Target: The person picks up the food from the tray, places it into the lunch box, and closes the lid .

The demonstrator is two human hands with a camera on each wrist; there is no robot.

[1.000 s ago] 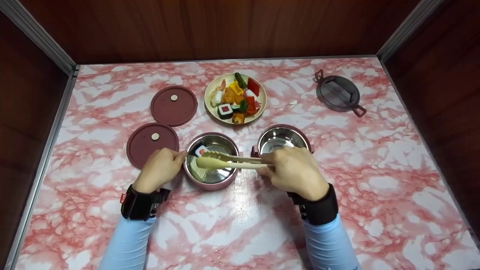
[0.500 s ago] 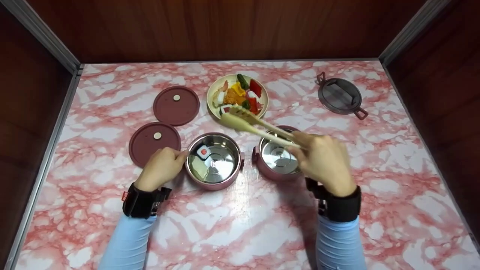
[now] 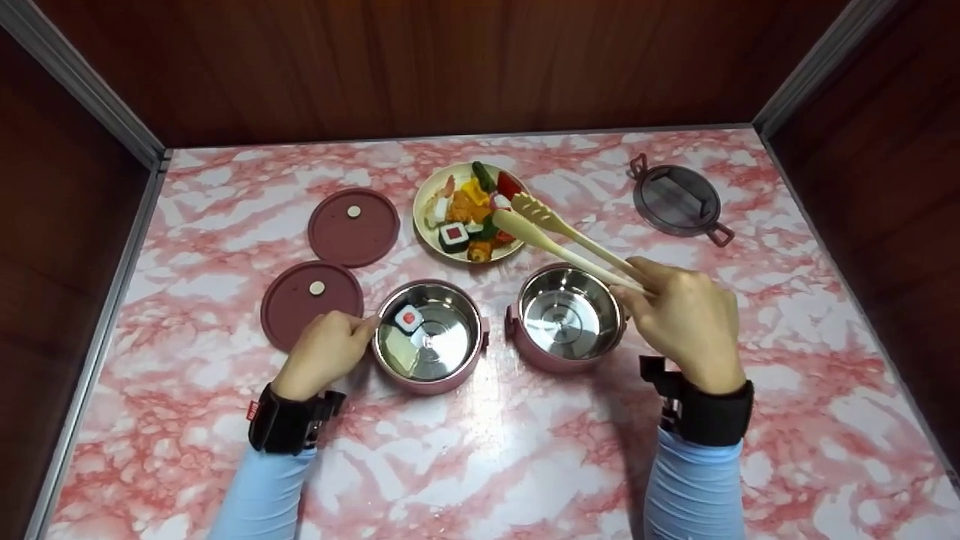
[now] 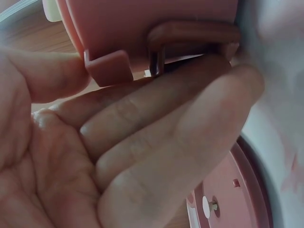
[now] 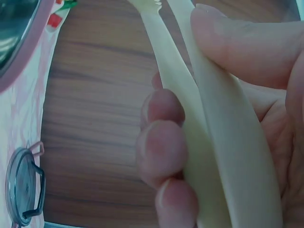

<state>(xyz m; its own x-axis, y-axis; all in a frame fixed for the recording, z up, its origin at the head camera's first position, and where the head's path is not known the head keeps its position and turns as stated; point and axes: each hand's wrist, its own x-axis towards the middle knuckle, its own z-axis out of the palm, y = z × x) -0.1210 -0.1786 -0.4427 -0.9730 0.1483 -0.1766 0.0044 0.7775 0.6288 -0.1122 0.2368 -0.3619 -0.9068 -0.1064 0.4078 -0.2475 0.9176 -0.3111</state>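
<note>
My right hand (image 3: 686,319) holds cream tongs (image 3: 574,244), their tips apart over the right side of a plate (image 3: 421,227) of toy food. In the right wrist view, thumb and fingers (image 5: 164,147) wrap the tongs' two arms. My left hand (image 3: 330,352) grips the left side of the left pink steel-lined bowl (image 3: 450,382). The left wrist view has its thumb at a small tab and its fingers curled by the bowl's handle (image 4: 194,33). A sushi roll piece (image 3: 409,319) and a pale piece (image 3: 399,349) lie inside. The right bowl (image 3: 559,364) contains no food.
Two dark red lids (image 3: 352,240) (image 3: 289,307) lie on the left of the marbled table. A grey clear lid (image 3: 679,199) with red clips lies at the back right. Wooden walls (image 3: 465,75) enclose the back and sides.
The right hand has lifted the tongs out of the left bowl and swung them right and back to the plate. The sushi roll stays in the bowl. My left hand has kept its place.
</note>
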